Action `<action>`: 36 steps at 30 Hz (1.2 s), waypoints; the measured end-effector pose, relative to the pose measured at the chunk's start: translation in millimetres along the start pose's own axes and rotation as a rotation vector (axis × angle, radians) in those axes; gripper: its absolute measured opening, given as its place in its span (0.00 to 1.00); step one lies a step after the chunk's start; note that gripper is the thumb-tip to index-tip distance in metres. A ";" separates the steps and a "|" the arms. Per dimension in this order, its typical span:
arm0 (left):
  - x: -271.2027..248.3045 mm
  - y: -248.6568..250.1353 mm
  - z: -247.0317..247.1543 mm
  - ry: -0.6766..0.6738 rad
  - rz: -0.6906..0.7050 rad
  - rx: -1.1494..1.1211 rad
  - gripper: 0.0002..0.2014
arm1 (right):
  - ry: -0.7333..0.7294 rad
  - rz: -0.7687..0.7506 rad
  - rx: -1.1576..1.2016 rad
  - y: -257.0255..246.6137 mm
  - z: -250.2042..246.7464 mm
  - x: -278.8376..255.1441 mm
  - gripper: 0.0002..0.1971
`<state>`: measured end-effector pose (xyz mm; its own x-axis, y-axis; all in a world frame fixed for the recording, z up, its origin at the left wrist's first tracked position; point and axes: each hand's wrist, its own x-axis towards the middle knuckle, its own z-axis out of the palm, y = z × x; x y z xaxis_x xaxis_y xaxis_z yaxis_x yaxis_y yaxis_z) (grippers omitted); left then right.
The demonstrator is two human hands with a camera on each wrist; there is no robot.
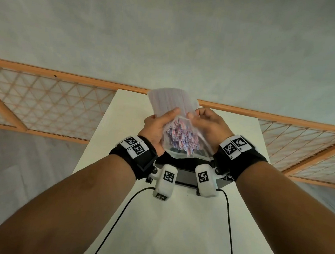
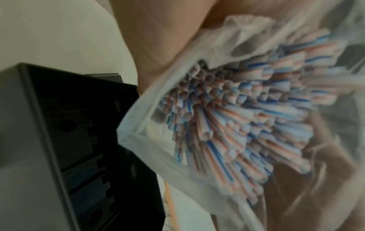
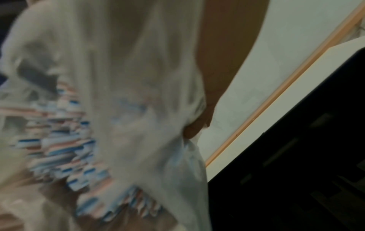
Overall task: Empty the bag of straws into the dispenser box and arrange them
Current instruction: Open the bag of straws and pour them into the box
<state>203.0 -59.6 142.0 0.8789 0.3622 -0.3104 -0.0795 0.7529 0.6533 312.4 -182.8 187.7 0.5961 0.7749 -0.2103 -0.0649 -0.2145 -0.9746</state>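
Observation:
A clear plastic bag full of red, white and blue striped straws is held tilted, mouth down, above the black dispenser box. My left hand grips the bag's left side and my right hand pinches its right side. The left wrist view looks into the bag's open mouth, with straw ends fanning toward the open box. In the blurred right wrist view, the bag and straws hang beside the box.
The box stands on a narrow white table. Behind it runs a wooden lattice screen against a pale wall. Two black cables trail from the wrist cameras across the tabletop.

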 end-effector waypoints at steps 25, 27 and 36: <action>16.1 -6.2 -32.7 0.037 0.251 1.016 0.58 | 0.141 -0.227 -0.329 49.8 -16.0 13.6 0.53; 11.5 -10.9 -34.3 0.036 0.258 1.043 0.56 | 0.150 -0.222 -0.400 56.0 -17.6 10.7 0.57; -9.6 -13.3 -41.5 0.007 0.227 0.988 0.46 | 0.124 -0.130 -0.556 67.4 -30.2 -16.2 0.47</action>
<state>176.1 -50.3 107.6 0.8883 0.4460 -0.1095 0.1830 -0.1251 0.9751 322.5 -227.8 127.7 0.6626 0.7474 -0.0484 0.4249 -0.4283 -0.7975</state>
